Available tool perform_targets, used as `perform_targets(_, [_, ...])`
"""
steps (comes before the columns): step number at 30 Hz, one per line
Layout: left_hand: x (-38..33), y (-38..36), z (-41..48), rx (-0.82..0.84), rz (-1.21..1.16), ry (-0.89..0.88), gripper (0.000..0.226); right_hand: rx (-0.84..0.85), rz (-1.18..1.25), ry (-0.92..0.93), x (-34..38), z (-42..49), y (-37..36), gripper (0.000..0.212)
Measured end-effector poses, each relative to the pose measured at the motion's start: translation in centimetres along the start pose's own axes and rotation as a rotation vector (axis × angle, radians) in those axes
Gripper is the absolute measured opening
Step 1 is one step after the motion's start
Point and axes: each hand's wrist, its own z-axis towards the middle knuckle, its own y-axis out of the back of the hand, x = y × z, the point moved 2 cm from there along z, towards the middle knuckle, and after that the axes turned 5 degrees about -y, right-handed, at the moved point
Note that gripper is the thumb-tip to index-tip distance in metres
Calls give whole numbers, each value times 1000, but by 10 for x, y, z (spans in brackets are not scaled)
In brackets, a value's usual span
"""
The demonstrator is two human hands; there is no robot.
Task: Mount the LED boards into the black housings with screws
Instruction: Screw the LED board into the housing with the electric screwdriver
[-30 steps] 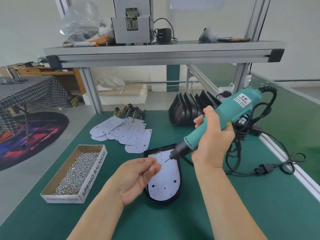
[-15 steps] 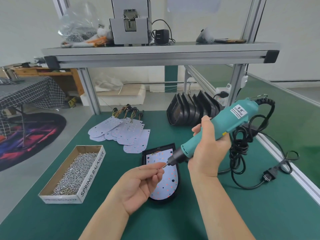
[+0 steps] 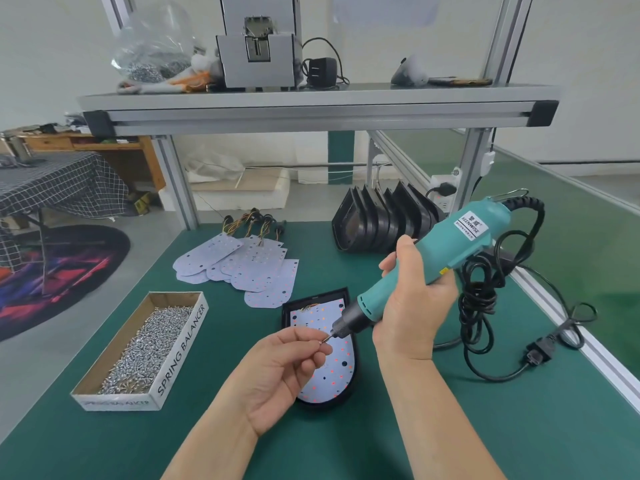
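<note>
Left hand (image 3: 277,372): thumb and fingertips pinch one small screw (image 3: 323,340), palm turned up. The screw sits at the tip of the screwdriver bit; whether they actually touch is too small to tell.

Right hand (image 3: 414,306): fingers wrapped firmly round the teal electric screwdriver (image 3: 450,251), which is held slanted with the bit pointing down and left towards the left fingertips.

Both hands are above the table, over the upper part of the LED board (image 3: 337,372). The board lies flat inside a black housing (image 3: 313,296) on the green table (image 3: 519,427), directly in front of the person. Red and orange dots show across the board.

The screwdriver's black cord (image 3: 485,306) hangs in loops to the right, and its plug (image 3: 538,353) lies loose on the table.

Left of the housing: an open cardboard box (image 3: 180,355) marked SPRING BALANCER, full of loose screws (image 3: 149,344).

Further back: a fanned pile of spare LED boards (image 3: 256,268) with coloured wire leads at their far ends. To its right, a row of empty black housings (image 3: 381,223) stands on edge.
</note>
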Motion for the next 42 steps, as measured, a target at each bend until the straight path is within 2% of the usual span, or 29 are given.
perform_targets(13, [2,3,3,-6,10,-31,17,-18,2,-4,-4,2,-1,19])
perform_targets(17, [8,-1,3,-52,24,-143,13,-31,3,15,-4,1,-3,19])
perform_targets(23, [11,-9,1,-73,117,-321,27,-83,18,-10,-3,6,-4,21])
perform_targets(27, [14,-5,3,-10,120,-255,27,-75,36,-28,-3,9,-4,21])
perform_targets(31, [13,7,5,34,17,-139,35,-45,36,-16,-1,10,-6,21])
perform_targets(33, [8,17,6,13,35,-122,33,-29,29,7,0,11,-8,22])
perform_targets(35, [1,31,13,-162,191,-152,19,4,5,49,1,12,-9,22])
perform_targets(36, [-3,40,17,-299,366,-170,15,28,-13,73,0,12,-9,21])
perform_targets(37, [-7,46,22,-414,587,-177,25,57,-36,95,-2,11,-9,20])
perform_targets(38, [-8,47,27,-458,792,-156,40,91,-64,114,-4,11,-9,20])
perform_targets(40, [-6,40,34,-402,1020,-93,64,167,-127,145,-10,8,-8,21])
perform_targets(42, [-1,34,44,-371,1142,-50,69,236,-204,169,-18,4,-6,25])
